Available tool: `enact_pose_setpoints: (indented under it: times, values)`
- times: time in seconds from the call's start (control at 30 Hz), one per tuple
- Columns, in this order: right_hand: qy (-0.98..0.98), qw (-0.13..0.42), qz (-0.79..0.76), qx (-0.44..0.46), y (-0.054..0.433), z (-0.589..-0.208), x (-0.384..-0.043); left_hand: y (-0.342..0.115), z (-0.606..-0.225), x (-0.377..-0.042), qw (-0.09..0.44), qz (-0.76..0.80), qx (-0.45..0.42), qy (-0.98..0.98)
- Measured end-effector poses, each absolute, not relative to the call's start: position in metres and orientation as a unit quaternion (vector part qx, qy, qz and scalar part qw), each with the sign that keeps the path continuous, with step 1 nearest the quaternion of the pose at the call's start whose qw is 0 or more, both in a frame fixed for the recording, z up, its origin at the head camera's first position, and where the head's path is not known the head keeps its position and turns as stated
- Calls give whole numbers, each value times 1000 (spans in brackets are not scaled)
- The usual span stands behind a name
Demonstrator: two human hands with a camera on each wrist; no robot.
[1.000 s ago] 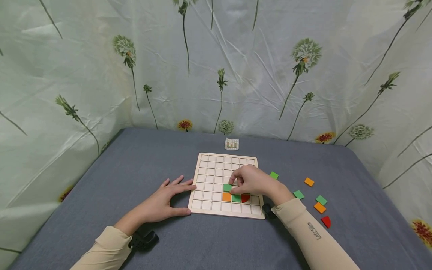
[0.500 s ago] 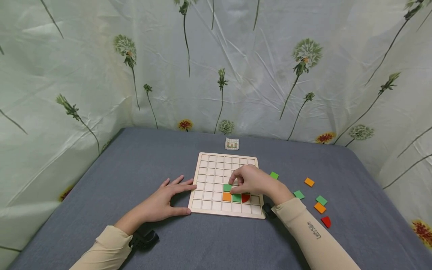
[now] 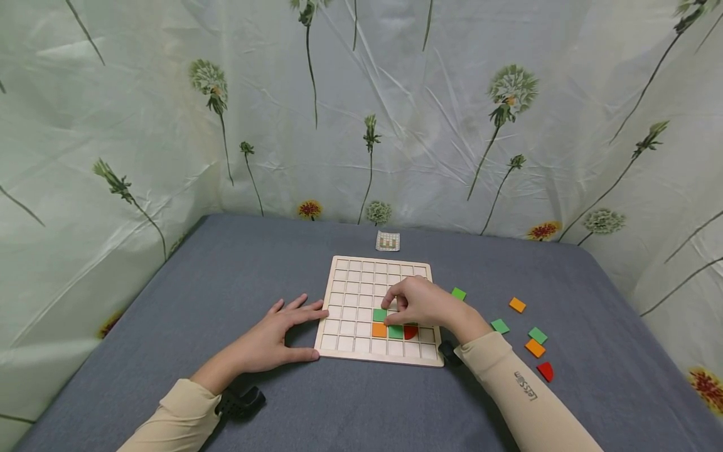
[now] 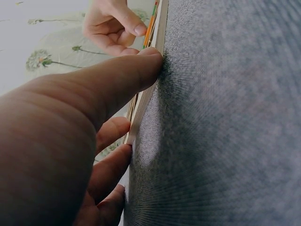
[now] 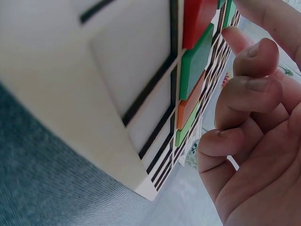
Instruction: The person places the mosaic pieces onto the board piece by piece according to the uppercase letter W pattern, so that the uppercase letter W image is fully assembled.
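A pale wooden grid board lies on the table. My left hand rests spread at its left side, fingertips and thumb touching the edge. Over the board, my right hand has its thumb and index finger pinched at a green square tile. Below that tile sit an orange square, another green square and a red quarter-round piece. In the right wrist view a green tile shows between thumb and index fingertip, the other fingers curled. The right hand hides some cells behind it.
Loose tiles lie right of the board: green ones, orange ones and a red quarter-round. A small printed grid card lies behind the board. A flowered curtain surrounds the grey cloth-covered table.
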State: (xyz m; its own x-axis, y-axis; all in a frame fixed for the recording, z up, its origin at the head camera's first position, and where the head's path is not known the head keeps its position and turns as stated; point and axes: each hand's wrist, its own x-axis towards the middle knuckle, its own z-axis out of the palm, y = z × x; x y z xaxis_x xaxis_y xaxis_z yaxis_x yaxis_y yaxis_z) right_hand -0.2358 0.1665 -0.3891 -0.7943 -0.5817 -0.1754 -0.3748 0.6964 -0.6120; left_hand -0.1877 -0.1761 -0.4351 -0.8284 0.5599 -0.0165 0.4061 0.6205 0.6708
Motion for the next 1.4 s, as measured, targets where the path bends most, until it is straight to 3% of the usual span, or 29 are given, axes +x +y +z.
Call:
enact_pose_setpoints:
  times: [0.87,1.4]
  values:
    - [902,178,-277,-279,172,-389,-237,-177,-436,-187,112,341,272,893]
    - [929,133,-260,-226,223,-374,-239,-176,-434,-187,112,344,270,892]
